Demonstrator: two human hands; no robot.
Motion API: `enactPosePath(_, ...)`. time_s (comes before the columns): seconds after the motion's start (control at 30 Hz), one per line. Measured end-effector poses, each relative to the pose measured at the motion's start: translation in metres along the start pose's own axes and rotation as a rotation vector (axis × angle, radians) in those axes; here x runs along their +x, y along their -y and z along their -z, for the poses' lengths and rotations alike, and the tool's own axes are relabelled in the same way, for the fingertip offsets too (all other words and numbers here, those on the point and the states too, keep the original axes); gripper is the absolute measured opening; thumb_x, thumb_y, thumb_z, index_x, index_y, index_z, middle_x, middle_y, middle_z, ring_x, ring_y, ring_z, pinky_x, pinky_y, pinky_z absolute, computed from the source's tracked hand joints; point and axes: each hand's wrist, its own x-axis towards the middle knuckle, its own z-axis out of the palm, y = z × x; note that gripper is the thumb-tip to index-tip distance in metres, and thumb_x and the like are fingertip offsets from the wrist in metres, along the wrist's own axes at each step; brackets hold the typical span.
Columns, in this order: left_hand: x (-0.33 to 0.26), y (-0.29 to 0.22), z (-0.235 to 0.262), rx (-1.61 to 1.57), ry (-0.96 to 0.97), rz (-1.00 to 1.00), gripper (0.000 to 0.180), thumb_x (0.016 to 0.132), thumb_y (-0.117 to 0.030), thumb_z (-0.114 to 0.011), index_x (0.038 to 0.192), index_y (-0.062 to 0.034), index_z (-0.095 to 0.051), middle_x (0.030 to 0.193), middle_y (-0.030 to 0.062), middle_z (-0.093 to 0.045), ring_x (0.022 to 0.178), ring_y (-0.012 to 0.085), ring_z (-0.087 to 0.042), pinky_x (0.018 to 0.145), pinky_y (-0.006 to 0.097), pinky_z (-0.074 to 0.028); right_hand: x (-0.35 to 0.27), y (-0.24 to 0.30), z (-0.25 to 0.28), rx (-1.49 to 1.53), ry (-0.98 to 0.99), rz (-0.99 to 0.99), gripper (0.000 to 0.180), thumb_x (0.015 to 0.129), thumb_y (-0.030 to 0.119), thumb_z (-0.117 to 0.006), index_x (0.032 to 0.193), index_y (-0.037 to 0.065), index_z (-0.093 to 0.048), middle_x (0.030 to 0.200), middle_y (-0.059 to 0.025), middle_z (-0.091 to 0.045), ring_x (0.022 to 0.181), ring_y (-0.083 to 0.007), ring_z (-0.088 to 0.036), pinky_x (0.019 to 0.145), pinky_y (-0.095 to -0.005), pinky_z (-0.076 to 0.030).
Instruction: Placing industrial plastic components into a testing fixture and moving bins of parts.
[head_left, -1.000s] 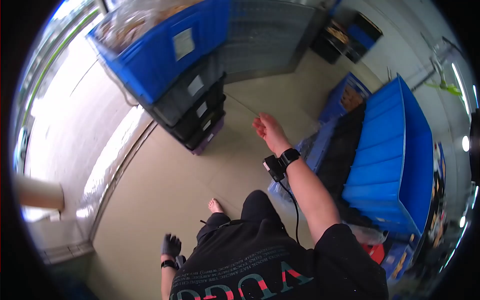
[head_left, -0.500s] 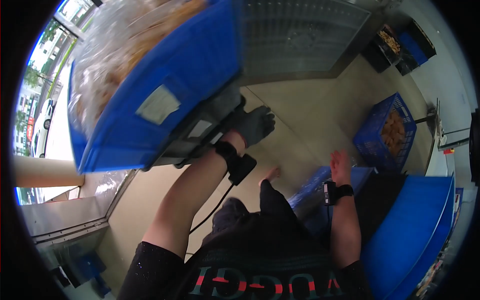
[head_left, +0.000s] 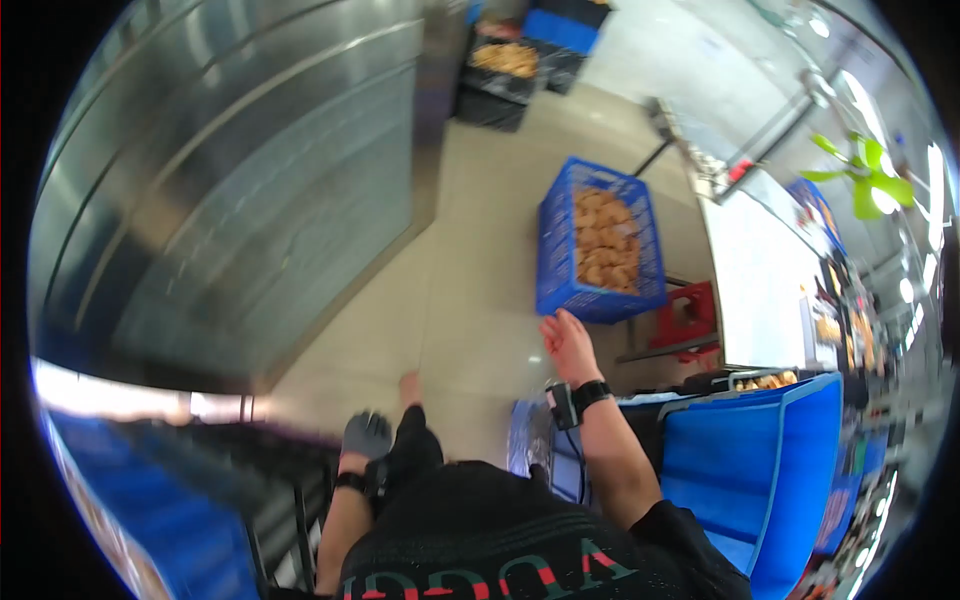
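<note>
My left hand [head_left: 367, 435], in a grey glove, hangs low beside my leg with its fingers loosely apart and nothing in it. My bare right hand [head_left: 568, 345] is held out in front of me, empty, its fingers slightly bent but not closed. It appears just below the near end of a blue perforated crate [head_left: 554, 250] on the floor; I see no contact. Light brown, rounded pieces [head_left: 606, 240] fill that crate. Both wrists wear a black strap with a small device.
A large metal cabinet [head_left: 300, 200] stands at left. Blue bins [head_left: 720, 450] are at lower right and a blurred blue bin [head_left: 150, 490] at lower left. Black tubs [head_left: 495, 95] stand far ahead. A white-topped table [head_left: 755, 270] and red stool [head_left: 685, 312] are at right.
My view has swung right: the large blue bin with the plastic bag has slid to the lower left edge. My left hand has come away from beside it. The crate appears closer.
</note>
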Motion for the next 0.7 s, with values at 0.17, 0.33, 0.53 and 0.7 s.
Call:
enactPosePath(0.17,0.045,0.11,-0.06,0.074,0.346,0.018,0.013,0.085,-0.023,-0.048,0.08,-0.0159,-0.059,0.079,0.0049,-0.058,0.079,0.0203,-0.054,0.073,0.036,-0.044,0.033,0.083,0.011,0.123,-0.191,0.104,0.035,0.094,0.029,-0.055,0.122,0.009,-0.049,0.109,-0.0084,-0.062,0.088,-0.0174,-0.062,0.068,-0.0266,-0.048)
enactPosePath(0.33,0.155,0.204,-0.098,0.26,0.425,-0.09,0.019,0.092,-0.028,-0.043,0.091,-0.0199,-0.06,0.089,0.0025,-0.058,0.086,0.0169,-0.052,0.083,0.033,-0.045,0.074,0.128,0.052,0.132,-0.316,0.314,0.03,0.094,0.028,-0.055,0.117,0.01,-0.052,0.101,-0.0044,-0.064,0.081,-0.013,-0.062,0.062,-0.0238,-0.047)
enactPosePath(0.53,0.299,0.246,-0.128,0.233,0.69,-0.104,0.023,0.089,-0.029,-0.045,0.1,-0.0178,-0.062,0.101,0.0058,-0.061,0.098,0.0202,-0.055,0.086,0.037,-0.044,0.162,0.208,0.109,0.115,-0.547,0.461,0.024,0.093,0.025,-0.054,0.113,0.013,-0.054,0.097,-0.0018,-0.064,0.08,-0.0098,-0.06,0.06,-0.0211,-0.045)
enactPosePath(0.7,0.342,0.184,-0.126,0.123,1.14,-0.148,0.029,0.087,-0.03,-0.048,0.107,-0.016,-0.064,0.112,0.0086,-0.063,0.108,0.0229,-0.057,0.088,0.04,-0.043,0.278,0.353,0.138,-0.155,-0.607,0.657,0.036,0.088,0.021,-0.059,0.12,0.006,-0.049,0.084,0.0008,-0.055,0.071,-0.0072,-0.05,0.057,-0.0224,-0.042)
